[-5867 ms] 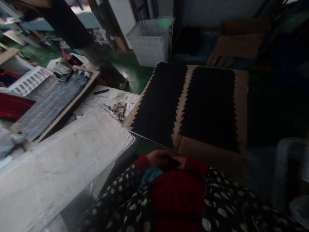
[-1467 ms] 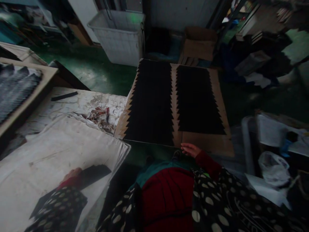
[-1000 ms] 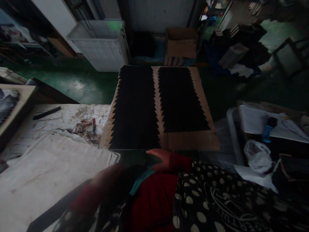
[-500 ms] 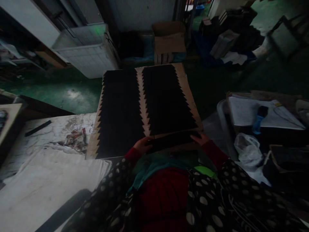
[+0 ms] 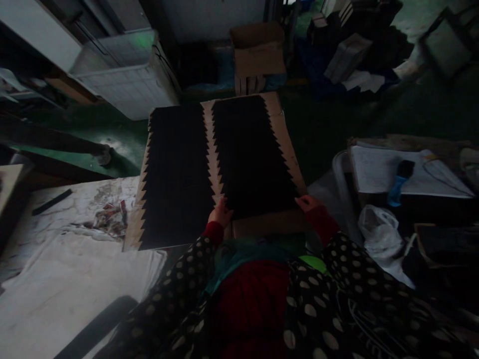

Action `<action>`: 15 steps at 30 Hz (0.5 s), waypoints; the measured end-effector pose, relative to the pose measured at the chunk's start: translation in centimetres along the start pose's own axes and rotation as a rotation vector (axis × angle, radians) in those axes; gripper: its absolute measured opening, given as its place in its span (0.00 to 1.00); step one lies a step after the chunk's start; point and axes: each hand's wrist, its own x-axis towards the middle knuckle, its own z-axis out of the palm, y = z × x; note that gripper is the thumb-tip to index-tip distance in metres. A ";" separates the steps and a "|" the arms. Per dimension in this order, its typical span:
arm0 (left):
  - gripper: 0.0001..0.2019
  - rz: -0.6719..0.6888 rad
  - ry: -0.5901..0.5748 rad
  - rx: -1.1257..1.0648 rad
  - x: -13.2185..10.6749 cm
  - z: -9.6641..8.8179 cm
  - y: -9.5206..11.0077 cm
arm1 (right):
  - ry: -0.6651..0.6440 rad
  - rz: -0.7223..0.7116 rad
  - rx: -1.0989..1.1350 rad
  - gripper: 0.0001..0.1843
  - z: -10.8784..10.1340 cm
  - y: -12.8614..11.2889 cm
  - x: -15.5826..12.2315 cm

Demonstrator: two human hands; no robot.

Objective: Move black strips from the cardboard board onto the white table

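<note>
A loose black strip is lying across a white sheet; rightward, a sawtooth-edged column of black strips is resting on cardboard. The left hand is pinching the left end of the nearest strip in the second column; the right hand, well apart, is pinching its right end.

You are wearing a pale-dotted black jacket, red cuffs peeking out, dark red cloth covering your front, teal fabric edging it, a bright green patch showing
</note>
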 end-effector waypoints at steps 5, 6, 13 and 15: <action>0.27 -0.007 -0.019 0.042 0.1 0.2 -0.3 | -0.009 -0.029 -0.068 0.17 0.5 0.5 0.5; 0.27 -0.006 -0.025 0.048 0.1 0.2 -0.3 | -0.013 -0.035 -0.078 0.17 0.6 0.6 0.6; 0.27 0.026 0.000 0.125 -0.4 -0.1 -0.3 | -0.006 -0.066 -0.170 0.15 0.9 0.4 0.5; 0.27 0.042 0.044 0.141 -1.1 -1.0 -1.2 | 0.038 -0.065 -0.201 0.16 0.9 0.3 0.3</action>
